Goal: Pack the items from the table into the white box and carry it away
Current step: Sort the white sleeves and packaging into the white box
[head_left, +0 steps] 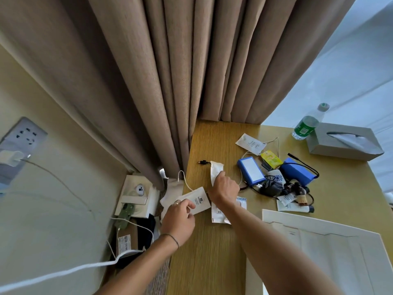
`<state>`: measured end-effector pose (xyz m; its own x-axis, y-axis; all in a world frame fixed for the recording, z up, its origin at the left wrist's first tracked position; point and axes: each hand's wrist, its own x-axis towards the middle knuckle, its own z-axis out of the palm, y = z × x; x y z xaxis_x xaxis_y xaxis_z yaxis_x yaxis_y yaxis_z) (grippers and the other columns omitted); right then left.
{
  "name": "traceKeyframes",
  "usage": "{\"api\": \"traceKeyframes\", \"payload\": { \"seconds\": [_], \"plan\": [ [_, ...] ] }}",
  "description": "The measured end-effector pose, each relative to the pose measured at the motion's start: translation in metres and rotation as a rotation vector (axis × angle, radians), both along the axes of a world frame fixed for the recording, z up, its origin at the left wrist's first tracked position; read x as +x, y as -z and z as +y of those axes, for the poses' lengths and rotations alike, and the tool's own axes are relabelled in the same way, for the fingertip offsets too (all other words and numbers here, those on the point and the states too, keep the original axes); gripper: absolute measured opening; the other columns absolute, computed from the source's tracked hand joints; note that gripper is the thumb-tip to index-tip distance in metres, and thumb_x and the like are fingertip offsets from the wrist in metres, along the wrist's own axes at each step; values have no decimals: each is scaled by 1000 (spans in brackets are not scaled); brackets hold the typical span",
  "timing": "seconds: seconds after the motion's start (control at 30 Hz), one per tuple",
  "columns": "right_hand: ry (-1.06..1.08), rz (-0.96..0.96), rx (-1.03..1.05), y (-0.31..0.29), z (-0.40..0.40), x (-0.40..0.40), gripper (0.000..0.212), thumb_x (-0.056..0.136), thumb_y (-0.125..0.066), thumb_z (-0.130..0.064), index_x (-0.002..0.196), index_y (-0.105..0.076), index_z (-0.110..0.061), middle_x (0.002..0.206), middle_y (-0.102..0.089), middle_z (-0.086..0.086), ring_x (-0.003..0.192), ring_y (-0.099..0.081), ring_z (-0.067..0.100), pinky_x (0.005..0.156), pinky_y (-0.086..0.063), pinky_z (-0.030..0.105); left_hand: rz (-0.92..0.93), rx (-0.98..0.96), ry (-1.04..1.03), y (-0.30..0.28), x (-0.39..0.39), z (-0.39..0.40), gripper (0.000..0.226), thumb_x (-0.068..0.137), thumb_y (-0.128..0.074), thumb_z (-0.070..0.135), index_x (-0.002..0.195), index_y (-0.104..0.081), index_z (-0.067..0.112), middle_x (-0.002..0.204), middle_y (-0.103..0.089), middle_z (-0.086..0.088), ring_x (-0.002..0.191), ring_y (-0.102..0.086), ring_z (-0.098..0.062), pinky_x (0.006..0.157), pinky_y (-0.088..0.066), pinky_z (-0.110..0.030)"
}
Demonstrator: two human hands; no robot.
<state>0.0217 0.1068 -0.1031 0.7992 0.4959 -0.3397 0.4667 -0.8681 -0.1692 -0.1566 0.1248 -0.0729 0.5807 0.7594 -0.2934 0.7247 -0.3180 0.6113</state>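
Brown curtain fills the top of the view, hanging down to the back edge of the wooden table. White box sits at the table's near right corner, flaps open, partly cut off by the frame edge; nothing visible inside from this angle. Grey tissue box is at the far right, with a clear water bottle, green label, just beside it on the left.

Loose items are clustered mid-right on the table: two blue battery packs, one with a white label face up, the other behind it with a black cable looped over it. A yellow sachet lies between them. A white sachet lies further back. Small dark bottles and a tube are tangled with black cables near the box's far edge. A black plug lies alone near the curtain.

Left hand is at the table's left edge, fingers curled, pinching a white packet by its near corner; ring on one finger, thin band on the wrist. Right hand is closed around a white paper strip, lifting its upper end off the table. Another white packet lies flat under the right wrist, partly hidden.

Left of the table: wall socket with a charger plugged in, white cable trailing toward the camera.
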Motion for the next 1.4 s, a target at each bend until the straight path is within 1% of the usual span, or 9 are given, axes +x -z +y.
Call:
{"api": "traceKeyframes", "payload": {
  "seconds": [0.2, 0.33, 0.43, 0.6, 0.87, 1.0, 1.17, 1.27, 1.4],
  "plan": [
    [146, 161, 180, -16, -5, 16, 33, 83, -68, -23, 113, -56, -15, 104, -69, 6, 87, -63, 27, 69, -45, 34, 81, 67, 59, 18, 5, 8, 34, 89, -59, 13, 121, -57, 27, 126, -52, 2, 120, -49, -19, 87, -55, -37],
    [298, 434, 549, -40, -13, 19, 31, 86, -72, -19, 115, -65, -11, 102, -69, 4, 93, -69, 25, 72, -54, 35, 140, 148, 101, 33, 12, 12, 44, 90, -63, 18, 132, -49, 25, 141, -41, 0, 134, -40, -23, 99, -48, -37],
    [400, 629, 765, -69, -31, 18, 15, 86, -74, -18, 99, -66, -13, 91, -71, 0, 81, -68, 18, 60, -49, 28, 129, 180, 74, 43, 19, 13, 36, 87, -67, 22, 118, -46, 24, 135, -47, -1, 131, -40, -23, 100, -42, -38],
    [460, 787, 911, -109, -78, 18, 5, 91, -70, -20, 94, -74, -19, 92, -78, 3, 84, -74, 19, 69, -56, 32, 188, 209, 61, 53, 23, 12, 54, 77, -77, 27, 120, -45, 24, 125, -55, -4, 115, -53, -26, 93, -43, -39],
    [481, 685, 977, -137, -147, 26, 6, 93, -69, -21, 95, -74, -22, 92, -77, -4, 91, -73, 18, 81, -57, 37, 114, 127, 3, 49, 29, 4, 51, 86, -69, 18, 132, -46, 17, 124, -62, -11, 109, -60, -33, 78, -51, -41],
    [434, 521, 1065, -146, -182, 27, 7, 93, -71, -17, 97, -76, -13, 88, -77, -1, 77, -71, 9, 66, -55, 23, -115, 88, -84, 26, 33, -10, 28, 94, -61, 21, 118, -47, 16, 112, -63, -12, 102, -60, -37, 72, -45, -38],
    [385, 356, 1064, -152, -228, 27, 13, 97, -67, -21, 88, -75, -25, 92, -79, -5, 78, -72, 7, 62, -55, 17, -397, 11, -130, -21, 44, -42, 18, 96, -63, 27, 103, -47, 22, 98, -62, 4, 89, -64, -22, 69, -56, -39],
    [336, 220, 959, -153, -254, 28, 21, 96, -67, -22, 77, -74, -25, 76, -77, -14, 66, -68, -3, 55, -48, 11, -493, -30, -157, -44, 51, -63, 19, 96, -62, 30, 105, -49, 19, 96, -62, 9, 86, -65, -8, 59, -52, -19],
    [308, -23, 721, -141, -292, 35, 30, 94, -66, -27, 70, -70, -9, 66, -73, 2, 62, -67, 23, 53, -51, 40, -597, -113, -166, -67, 56, -92, 20, 95, -65, 24, 109, -53, 17, 102, -65, 10, 87, -62, 13, 60, -48, -7]
  ]
}}
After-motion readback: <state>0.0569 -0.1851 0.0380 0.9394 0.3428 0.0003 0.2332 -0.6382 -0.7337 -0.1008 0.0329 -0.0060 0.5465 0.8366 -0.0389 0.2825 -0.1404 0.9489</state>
